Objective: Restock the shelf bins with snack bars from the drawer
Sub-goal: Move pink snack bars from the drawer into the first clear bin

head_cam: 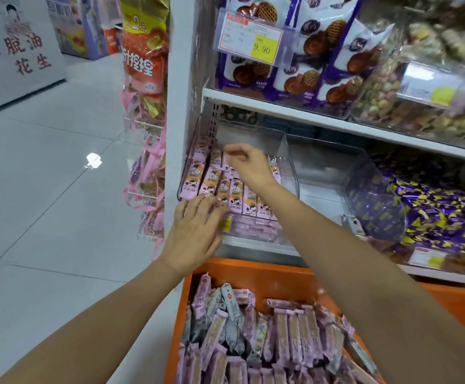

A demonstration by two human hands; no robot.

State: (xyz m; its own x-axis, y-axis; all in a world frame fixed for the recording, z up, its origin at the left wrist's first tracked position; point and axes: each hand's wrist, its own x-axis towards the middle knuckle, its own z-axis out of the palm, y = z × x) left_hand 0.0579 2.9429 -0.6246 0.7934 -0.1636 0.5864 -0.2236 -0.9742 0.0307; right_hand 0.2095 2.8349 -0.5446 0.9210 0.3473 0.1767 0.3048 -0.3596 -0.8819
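- Steadying the front of the clear shelf bin [290,173], my left hand [195,234] lies open, fingers straight and spread against the bin's front edge and the nearest row of pink snack bars [211,180].
- Those bars stand on end in tidy rows, filling the left part of the bin. The right part shows bare plastic.
- My right hand [250,164] reaches into the bin above the rows with its fingers curled downward. Blur hides whether they pinch a bar or only nudge one, so I cannot tell.
- Below both hands, the orange drawer [253,270] stands open with the spare bars [281,336] inside, some lined up and some lying crossed in a loose heap.
- I judge each bar light and fairly stiff inside slick, crinkly film, so it is likely to slide. The crimped ends make weak handles, so I would take a few together across their middles and squeeze gently, in case the filling cracks.
- Further right sits an empty clear bin [336,173], then a bin of purple-wrapped candies [433,206].
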